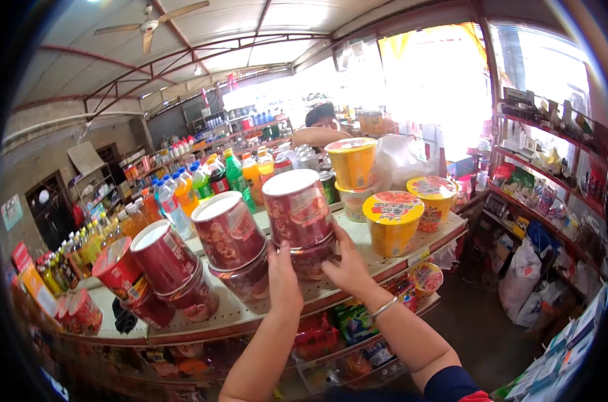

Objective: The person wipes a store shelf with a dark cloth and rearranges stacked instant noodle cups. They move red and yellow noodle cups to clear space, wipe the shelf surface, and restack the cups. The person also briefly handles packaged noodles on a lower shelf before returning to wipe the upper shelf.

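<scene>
On the perforated metal shelf top (233,314) stand several maroon instant noodle tubs in stacks of two. My left hand (285,281) and my right hand (351,266) cup the rightmost stack from both sides, where its upper maroon tub (299,213), turned white base up, meets the lower maroon tub (311,261). Left of my hands is a second stack with an upturned tub (228,231), then a third (166,259), beside a red tub (117,264). To the right stand a yellow noodle tub (392,228), another yellow tub (430,206) and a yellow tub (353,166) on a pale one.
Behind the tubs are drink bottles (183,193) and cans (306,158). A person (323,123) is beyond them. Snack packets (356,321) fill the lower shelf. Sacks (520,281) and loaded shelves (545,186) stand to the right. A black item (124,316) lies near the left front edge.
</scene>
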Motion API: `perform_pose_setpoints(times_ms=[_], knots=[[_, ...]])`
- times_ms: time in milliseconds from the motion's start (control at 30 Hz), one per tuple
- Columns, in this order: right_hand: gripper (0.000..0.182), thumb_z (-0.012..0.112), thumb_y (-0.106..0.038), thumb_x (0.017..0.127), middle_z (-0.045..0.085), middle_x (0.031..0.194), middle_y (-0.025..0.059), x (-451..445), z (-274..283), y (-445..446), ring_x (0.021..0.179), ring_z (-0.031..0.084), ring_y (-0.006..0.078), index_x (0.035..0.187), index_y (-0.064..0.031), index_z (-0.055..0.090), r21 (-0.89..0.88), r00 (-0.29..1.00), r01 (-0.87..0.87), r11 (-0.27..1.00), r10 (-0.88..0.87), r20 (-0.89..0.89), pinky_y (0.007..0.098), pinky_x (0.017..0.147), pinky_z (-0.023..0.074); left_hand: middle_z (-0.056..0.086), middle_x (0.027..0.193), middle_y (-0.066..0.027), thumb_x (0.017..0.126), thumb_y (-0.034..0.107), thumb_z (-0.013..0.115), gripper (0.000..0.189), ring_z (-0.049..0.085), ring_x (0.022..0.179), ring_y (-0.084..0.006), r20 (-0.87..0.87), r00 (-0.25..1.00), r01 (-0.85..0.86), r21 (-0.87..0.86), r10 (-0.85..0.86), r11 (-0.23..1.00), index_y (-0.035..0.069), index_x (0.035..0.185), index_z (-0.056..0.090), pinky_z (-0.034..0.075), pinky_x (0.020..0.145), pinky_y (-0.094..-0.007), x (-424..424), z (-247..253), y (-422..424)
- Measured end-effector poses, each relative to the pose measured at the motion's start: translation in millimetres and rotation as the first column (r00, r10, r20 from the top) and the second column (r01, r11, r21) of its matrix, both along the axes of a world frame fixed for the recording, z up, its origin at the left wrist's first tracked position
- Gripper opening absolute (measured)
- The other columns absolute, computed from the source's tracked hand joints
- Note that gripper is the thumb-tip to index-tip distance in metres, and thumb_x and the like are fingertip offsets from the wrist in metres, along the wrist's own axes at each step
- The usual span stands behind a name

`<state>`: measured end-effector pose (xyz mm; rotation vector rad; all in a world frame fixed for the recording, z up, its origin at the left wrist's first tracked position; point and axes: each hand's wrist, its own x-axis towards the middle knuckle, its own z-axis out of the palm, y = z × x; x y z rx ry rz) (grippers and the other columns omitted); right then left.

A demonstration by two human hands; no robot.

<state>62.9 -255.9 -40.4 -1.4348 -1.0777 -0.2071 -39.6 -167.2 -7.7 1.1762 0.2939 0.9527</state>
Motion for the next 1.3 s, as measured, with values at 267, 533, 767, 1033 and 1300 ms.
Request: perform_pose_setpoints(times_ms=[267, 533, 767, 1033, 1300], knots=[[0.071, 0.067, -0.005, 0.071, 0.039, 0.133, 0.0219, 14.6, -8.2, -90.1, 0.125, 0.037, 0.0359, 0.134, 0.0017, 0.033, 0.316, 0.69, 0.575, 0.755, -0.655, 0.308, 0.0436, 0.105, 0.0286, 0.029, 0.141, -0.0158, 0.088, 0.013, 0.053, 0.051, 0.034, 0.127, -0.0244, 0.02, 1.0, -0.03, 0.435, 0.024, 0.9, -0.001, 0.133, 0.033, 0.031, 0.102, -0.034, -58.8, -43.8, -38.8], [0.104, 0.078, -0.01, 0.062, 0.022, 0.144, 0.0206, 57.4, -8.9, -100.2, 0.134, 0.022, 0.0333, 0.142, -0.0025, 0.011, 0.019, 0.822, 0.57, 0.822, -0.57, 0.002, 0.0415, 0.109, 0.0221, 0.04, 0.132, -0.0136, 0.083, 0.003, 0.06, 0.041, 0.053, 0.109, -0.0198, -0.321, 0.935, 0.314, 0.551, -0.151, 0.773, 0.0, 0.122, 0.047, 0.047, 0.088, -0.0309, -75.5, -90.2, -63.6], [0.1, 0.072, -0.021, 0.07, 0.01, 0.149, 0.0184, 105.7, -26.8, -102.4, 0.138, 0.009, 0.0313, 0.144, -0.006, 0.008, -0.138, 0.759, 0.651, 0.747, -0.634, 0.149, 0.0376, 0.112, 0.0116, 0.043, 0.131, -0.0176, 0.084, 0.018, 0.058, 0.043, 0.044, 0.121, -0.0315, -0.387, 0.903, 0.416, 0.682, -0.186, 0.602, 0.003, 0.123, 0.046, 0.039, 0.098, -0.0375, -74.4, -121.4, -74.7], [0.086, 0.066, -0.033, 0.08, 0.02, 0.146, 0.0155, 202.5, -73.9, -109.5, 0.134, 0.02, 0.0282, 0.144, -0.0056, 0.014, 0.08, 0.842, 0.507, 0.858, -0.513, 0.168, 0.0382, 0.11, 0.0141, 0.039, 0.132, -0.023, 0.085, 0.018, 0.053, 0.054, 0.041, 0.122, -0.0363, -0.315, 0.938, 0.328, 0.683, -0.143, 0.652, -0.002, 0.131, 0.034, 0.033, 0.102, -0.0392, -11.9, -75.2, -78.3], [0.04, 0.047, -0.019, 0.088, 0.055, 0.089, 0.0099, 298.1, -93.5, -177.7, 0.078, 0.056, 0.0224, 0.124, -0.0025, 0.044, -0.231, 0.359, 0.931, 0.282, -0.602, 0.713, 0.0351, 0.064, 0.0425, 0.053, 0.111, -0.0288, 0.083, 0.03, 0.056, 0.062, 0.054, 0.103, -0.041, -0.382, 0.924, 0.223, 0.478, -0.028, 0.85, -0.005, 0.129, 0.033, 0.042, 0.09, -0.0474, 99.8, -21.8, -99.5]])
